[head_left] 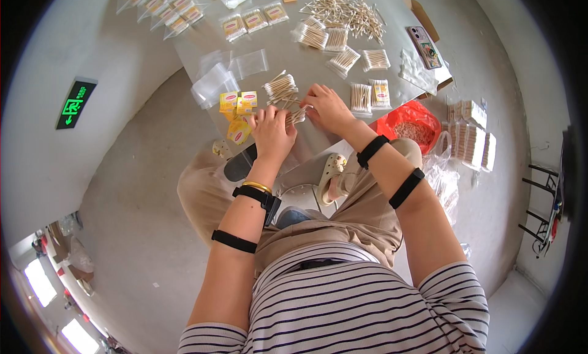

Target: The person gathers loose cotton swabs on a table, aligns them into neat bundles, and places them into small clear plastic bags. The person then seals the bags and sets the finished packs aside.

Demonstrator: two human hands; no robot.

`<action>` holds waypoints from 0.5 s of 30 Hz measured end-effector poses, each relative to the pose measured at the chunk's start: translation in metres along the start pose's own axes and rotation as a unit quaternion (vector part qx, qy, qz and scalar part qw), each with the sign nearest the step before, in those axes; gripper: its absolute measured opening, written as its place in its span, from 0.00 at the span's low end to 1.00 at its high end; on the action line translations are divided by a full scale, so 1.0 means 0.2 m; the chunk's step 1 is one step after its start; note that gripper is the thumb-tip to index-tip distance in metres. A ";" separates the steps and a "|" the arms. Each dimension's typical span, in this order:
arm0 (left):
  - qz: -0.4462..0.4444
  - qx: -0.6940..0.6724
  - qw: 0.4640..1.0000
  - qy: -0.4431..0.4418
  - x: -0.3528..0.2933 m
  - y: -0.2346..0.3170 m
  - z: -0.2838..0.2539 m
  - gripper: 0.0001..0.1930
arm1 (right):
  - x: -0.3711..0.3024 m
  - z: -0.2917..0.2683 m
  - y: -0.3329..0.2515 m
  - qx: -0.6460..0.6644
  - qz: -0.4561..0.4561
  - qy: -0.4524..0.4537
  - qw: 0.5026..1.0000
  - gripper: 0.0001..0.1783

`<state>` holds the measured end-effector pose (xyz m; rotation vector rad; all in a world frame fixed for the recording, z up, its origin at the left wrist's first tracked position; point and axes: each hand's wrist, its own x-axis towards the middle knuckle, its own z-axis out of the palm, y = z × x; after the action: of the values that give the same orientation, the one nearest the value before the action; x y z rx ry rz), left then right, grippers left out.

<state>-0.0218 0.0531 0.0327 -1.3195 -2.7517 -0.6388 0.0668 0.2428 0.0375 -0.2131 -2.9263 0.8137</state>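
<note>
Near the table's front edge, a small bundle of cotton swabs (295, 117) lies between my two hands. My left hand (273, 131) is closed around its left side, fingers curled down over it. The fingers of my right hand (327, 109) are bent and pinched at the bundle's right end; their tips are partly hidden. Just beyond my hands is a loose pile of cotton swabs (280, 87). Several yellow printed cards (239, 132) lie to the left of my left hand. Flat clear plastic bags (215, 85) are spread farther left.
A large heap of swabs (352, 14) covers the far right of the table (294, 57). Filled swab packs (254, 22) stand at the far left, others (370, 95) at right. A phone (424, 47) lies by the right edge. Below it hangs a red bag (409, 122) beside stacked swab bundles (470, 139).
</note>
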 end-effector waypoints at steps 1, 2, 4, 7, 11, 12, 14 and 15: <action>-0.004 -0.005 1.000 -0.001 0.00 0.00 0.00 0.15 | 0.00 0.00 0.00 0.002 0.001 0.003 1.000 0.10; -0.002 -0.004 1.000 -0.005 -0.01 -0.01 0.01 0.16 | 0.00 0.01 0.01 0.004 0.001 0.006 1.000 0.08; 0.001 -0.003 1.000 -0.012 -0.02 -0.01 0.01 0.16 | -0.01 0.02 0.02 0.004 0.001 0.017 1.000 0.06; 0.007 -0.007 1.000 -0.013 -0.03 -0.02 0.01 0.15 | -0.01 0.03 0.02 -0.002 -0.002 0.028 1.000 0.04; 0.018 -0.010 1.000 -0.012 -0.04 -0.03 0.01 0.12 | -0.01 0.01 0.02 -0.024 -0.015 0.024 0.999 0.03; 0.022 -0.011 1.000 -0.010 -0.04 -0.03 0.02 0.12 | -0.01 0.00 0.02 -0.027 -0.015 0.025 0.999 0.04; 0.032 -0.019 0.999 -0.003 -0.05 -0.05 0.02 0.10 | -0.01 -0.01 0.03 -0.032 -0.016 0.028 0.999 0.06; 0.038 -0.027 0.999 0.001 -0.06 -0.05 0.02 0.09 | -0.02 -0.02 0.04 -0.033 -0.018 0.030 0.999 0.06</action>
<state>-0.0221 0.0402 0.0231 -1.4252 -2.6856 -0.7137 0.0716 0.2514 0.0358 -0.1863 -2.8944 0.6929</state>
